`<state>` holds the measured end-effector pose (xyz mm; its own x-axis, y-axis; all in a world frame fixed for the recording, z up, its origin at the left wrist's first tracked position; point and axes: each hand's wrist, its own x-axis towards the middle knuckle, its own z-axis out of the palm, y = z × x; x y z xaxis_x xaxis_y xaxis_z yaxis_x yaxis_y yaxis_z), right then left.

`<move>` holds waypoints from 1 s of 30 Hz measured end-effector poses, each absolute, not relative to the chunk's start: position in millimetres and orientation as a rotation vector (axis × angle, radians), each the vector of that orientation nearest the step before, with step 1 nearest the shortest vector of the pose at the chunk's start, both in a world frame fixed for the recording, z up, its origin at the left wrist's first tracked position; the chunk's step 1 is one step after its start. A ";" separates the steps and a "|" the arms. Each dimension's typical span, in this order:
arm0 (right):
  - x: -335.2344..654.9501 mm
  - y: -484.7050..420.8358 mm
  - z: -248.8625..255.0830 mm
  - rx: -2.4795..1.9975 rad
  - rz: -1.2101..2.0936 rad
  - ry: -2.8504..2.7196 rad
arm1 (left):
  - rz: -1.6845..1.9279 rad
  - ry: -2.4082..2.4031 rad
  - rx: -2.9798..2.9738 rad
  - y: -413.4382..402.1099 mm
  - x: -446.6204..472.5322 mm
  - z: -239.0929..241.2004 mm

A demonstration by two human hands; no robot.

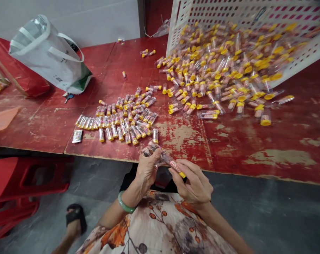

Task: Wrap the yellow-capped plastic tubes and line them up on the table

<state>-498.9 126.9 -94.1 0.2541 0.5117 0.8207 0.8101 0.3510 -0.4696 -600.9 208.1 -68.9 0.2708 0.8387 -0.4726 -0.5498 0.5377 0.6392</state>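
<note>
Clear plastic with a yellow cap and pink filling makes up the slim tube point(173, 164) between the two hands, just off the near edge of the worn red tabletop point(181, 135). The right hand point(194, 181) grasps it near its capped end with thumb and fingers; the left hand point(146, 167) pinches a crinkled bunch of clear printed plastic point(149, 149) at the tube's other end, though blur hides whether the bunch encloses the tube or only touches it. Because both hands sit beyond the table's edge, a loosened pinch could drop the tube towards the lap or the grey floor point(244, 208). On the left, rows of short yellow-capped tubes with purplish print point(117, 121) lie close together near a small silver packet point(77, 136); a brushing wrist could disorder them, and the nearest, being round, could roll off. Far right, a loose heap of yellow-capped pink-filled tubes point(210, 77) spreads from a white perforated plastic basket point(173, 30), which appears tipped; a knock there could send more sliding nearer and mix the two groups.
</note>
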 end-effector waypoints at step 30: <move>-494.5 120.2 -104.5 -1.378 -0.735 -1.618 | 1.036 0.798 0.399 199.2 -598.1 -69.2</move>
<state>-494.5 120.2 -104.5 -0.0165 0.4630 0.8862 0.9720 0.2152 -0.0944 -598.1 199.2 -69.2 0.2707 0.8779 -0.3950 -0.6061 0.4742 0.6386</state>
